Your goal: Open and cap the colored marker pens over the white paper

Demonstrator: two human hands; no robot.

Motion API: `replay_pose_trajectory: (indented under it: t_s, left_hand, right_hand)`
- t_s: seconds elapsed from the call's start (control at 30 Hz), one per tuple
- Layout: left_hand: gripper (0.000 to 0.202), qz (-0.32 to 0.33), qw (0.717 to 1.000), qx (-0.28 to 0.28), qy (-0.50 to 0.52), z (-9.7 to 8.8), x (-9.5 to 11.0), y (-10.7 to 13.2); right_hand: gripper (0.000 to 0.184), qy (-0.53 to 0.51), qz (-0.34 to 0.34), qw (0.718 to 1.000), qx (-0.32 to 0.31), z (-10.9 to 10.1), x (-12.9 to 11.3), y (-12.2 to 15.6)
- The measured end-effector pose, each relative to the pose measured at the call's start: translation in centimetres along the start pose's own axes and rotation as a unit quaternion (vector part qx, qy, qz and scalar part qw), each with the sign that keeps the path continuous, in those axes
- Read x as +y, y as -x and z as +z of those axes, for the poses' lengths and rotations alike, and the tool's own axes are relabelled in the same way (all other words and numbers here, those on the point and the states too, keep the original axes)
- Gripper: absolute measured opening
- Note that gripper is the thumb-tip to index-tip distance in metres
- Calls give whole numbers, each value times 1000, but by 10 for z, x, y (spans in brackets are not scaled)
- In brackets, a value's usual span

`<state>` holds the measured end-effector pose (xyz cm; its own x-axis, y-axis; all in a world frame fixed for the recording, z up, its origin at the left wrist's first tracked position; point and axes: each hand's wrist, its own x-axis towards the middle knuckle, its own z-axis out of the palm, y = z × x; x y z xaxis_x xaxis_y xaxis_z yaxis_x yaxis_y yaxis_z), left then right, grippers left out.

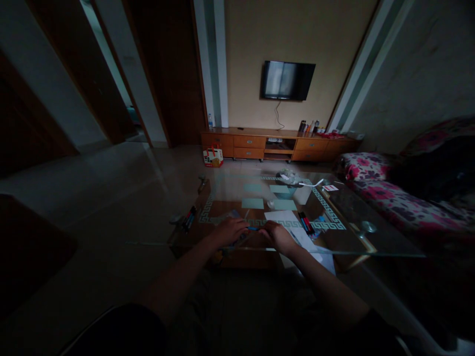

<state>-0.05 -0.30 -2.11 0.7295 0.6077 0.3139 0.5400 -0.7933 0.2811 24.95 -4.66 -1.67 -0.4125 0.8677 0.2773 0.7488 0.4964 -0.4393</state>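
Fingers [244, 225] of the left hand [230, 231] and right hand [279, 236] are curled closed, and I have a slim blue item [254, 229] gripped between them near the glass table's [386, 240] front edge. I see pens [189, 219] by its near-left corner; markers [306, 223] lie beyond the right hand, beside white paper [281, 216].

Dimly lit beige wall [243, 49] — television [287, 80] — floral sofa [389, 193]

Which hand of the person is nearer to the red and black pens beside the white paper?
Right. The right hand is just left of the pens, not touching them; the left hand is farther left.
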Motion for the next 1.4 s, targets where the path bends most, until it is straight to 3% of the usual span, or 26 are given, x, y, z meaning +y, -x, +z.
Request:
replay_pose_trajectory:
  t_s: [0.3, 0.7, 0.97, 1.1, 1.23, 1.4]
  left_hand:
    - [30, -11, 1000, 6, 5, 1, -1, 1]
    - [30, -21, 1000, 15, 0, 0, -3, 6]
    - [32, -51, 998, 34, -11, 2, -6, 5]
    - [31, -62, 997, 34, -11, 4, -10, 7]
    - [31, -68, 997, 36, -6, 5, -13, 9]
    - [31, -57, 998, 39, 1, 5, -13, 9]
  right_hand:
    - [27, -8, 11, 1000, 0, -1, 3, 2]
    - [26, -114, 39, 989, 85, 4, 12, 4]
    - [43, -289, 152, 931, 164, 0, 23, -6]
    - [49, -299, 204, 907, 215, -3, 38, -4]
    - [39, -234, 180, 927, 232, -2, 53, 2]
    - [25, -179, 164, 948, 205, -2, 58, 5]
